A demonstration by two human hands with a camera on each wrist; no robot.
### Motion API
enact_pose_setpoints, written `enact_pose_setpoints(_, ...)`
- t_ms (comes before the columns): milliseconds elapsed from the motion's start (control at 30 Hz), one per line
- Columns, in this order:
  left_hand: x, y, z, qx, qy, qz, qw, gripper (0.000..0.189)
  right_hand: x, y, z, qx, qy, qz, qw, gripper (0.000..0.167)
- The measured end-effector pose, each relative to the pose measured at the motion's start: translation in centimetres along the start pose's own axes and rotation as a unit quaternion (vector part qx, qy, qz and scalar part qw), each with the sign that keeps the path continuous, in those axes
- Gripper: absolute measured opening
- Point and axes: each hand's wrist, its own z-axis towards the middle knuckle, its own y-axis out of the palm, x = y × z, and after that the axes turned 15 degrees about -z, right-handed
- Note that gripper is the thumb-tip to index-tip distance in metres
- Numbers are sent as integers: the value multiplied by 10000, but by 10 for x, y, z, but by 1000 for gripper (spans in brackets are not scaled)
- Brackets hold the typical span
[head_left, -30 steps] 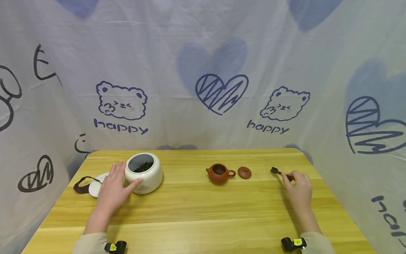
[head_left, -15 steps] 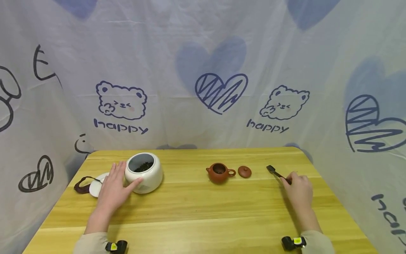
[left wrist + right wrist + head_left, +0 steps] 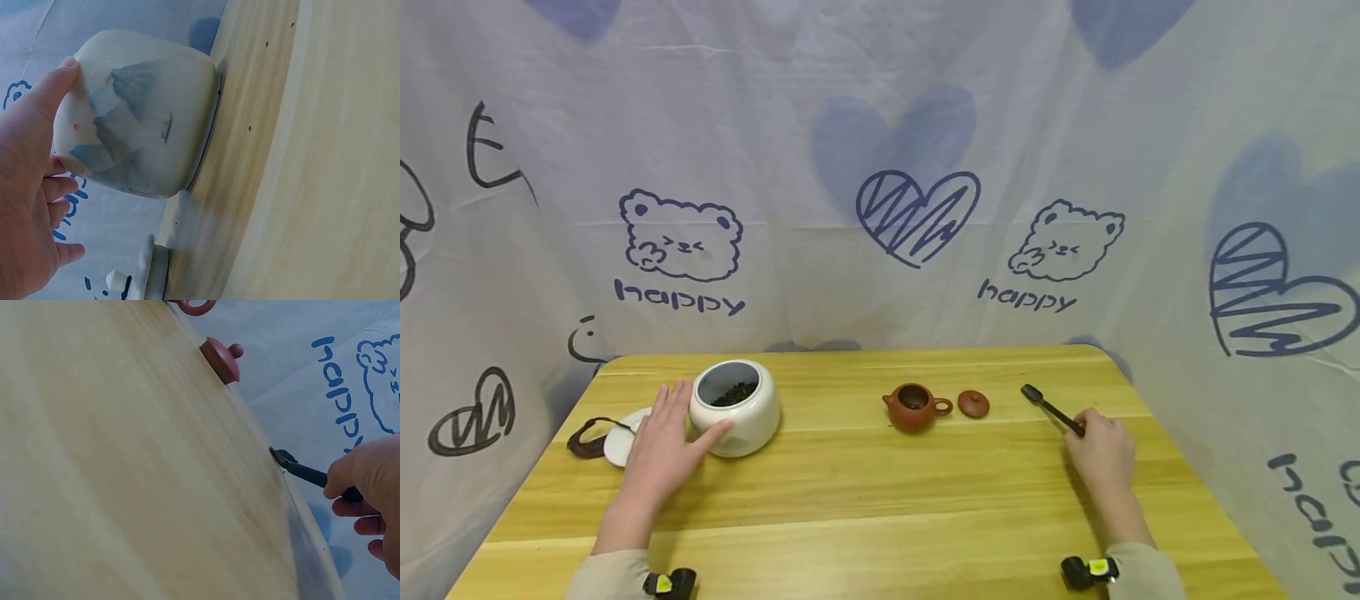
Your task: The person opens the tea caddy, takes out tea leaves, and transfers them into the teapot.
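Note:
My left hand (image 3: 664,446) rests against the left side of a white ceramic tea jar (image 3: 752,427), fingers extended and thumb spread along its front. Dark tea leaves (image 3: 735,393) show inside the open jar. In the left wrist view, the thumb touches the jar's painted wall (image 3: 140,119). On the right, my right hand (image 3: 1102,450) pinches the handle of a small black tea scoop (image 3: 1054,410), its head pointing left and away from me. In the right wrist view the scoop's head (image 3: 284,456) is low, near the tabletop's far edge.
A reddish-brown clay teapot (image 3: 912,412) stands uncovered mid-table, its lid (image 3: 973,405) lying to its right. Behind my left hand lies a white jar lid (image 3: 619,447) with a dark cord loop (image 3: 586,444). A printed curtain (image 3: 805,275) closes off the back and sides of the wooden table (image 3: 850,517).
The black scoop's head has swung left and forward, and more of its handle shows beyond my right fingers. My left hand stays at the jar. The head view has shifted slightly.

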Motion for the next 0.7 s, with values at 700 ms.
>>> enact_pose_setpoints(700,1,-3,0,31,75,-30,10000,102,-5,12,-9,-896,1348,608,9849,27)
